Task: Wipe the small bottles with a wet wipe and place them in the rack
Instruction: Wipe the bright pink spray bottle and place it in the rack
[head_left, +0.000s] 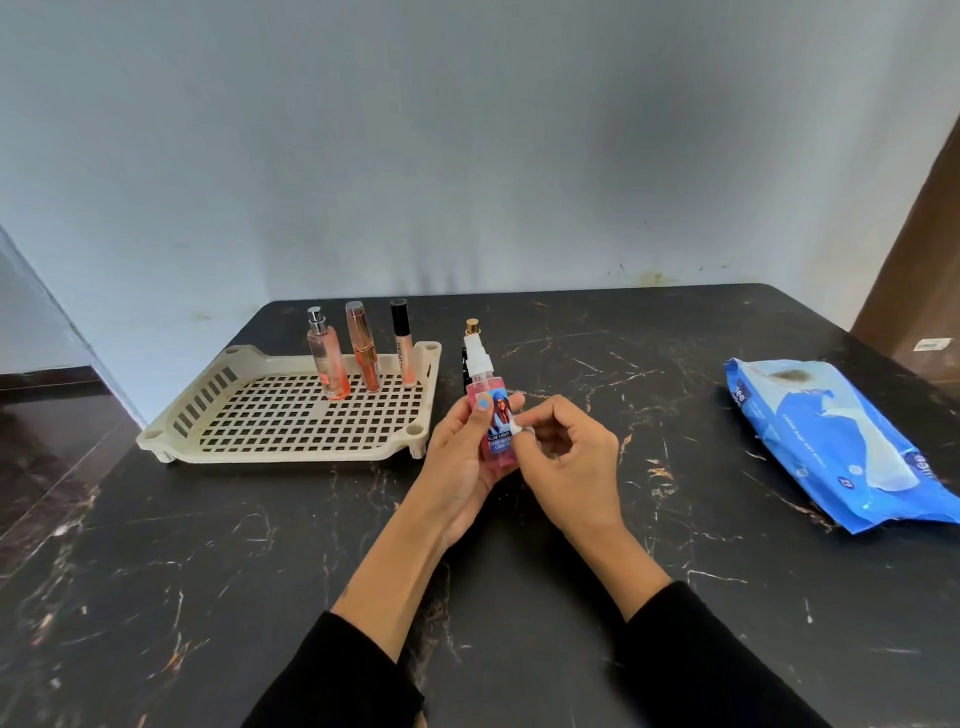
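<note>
My left hand (460, 457) grips a small pink spray bottle (491, 415) with a white nozzle and a blue label, held upright above the table. My right hand (563, 457) has its fingers curled and pinches a small white piece, apparently a wipe (521, 429), against the bottle's label. Behind the pink bottle stands a dark bottle with a gold cap (471, 332), mostly hidden. The beige perforated rack (291, 441) lies to the left, and three slim bottles (363, 348) stand along its far side.
A blue pack of wet wipes (841, 447) lies at the right of the black marble table (208, 571). A grey wall rises behind the table. A brown door or panel is at the far right.
</note>
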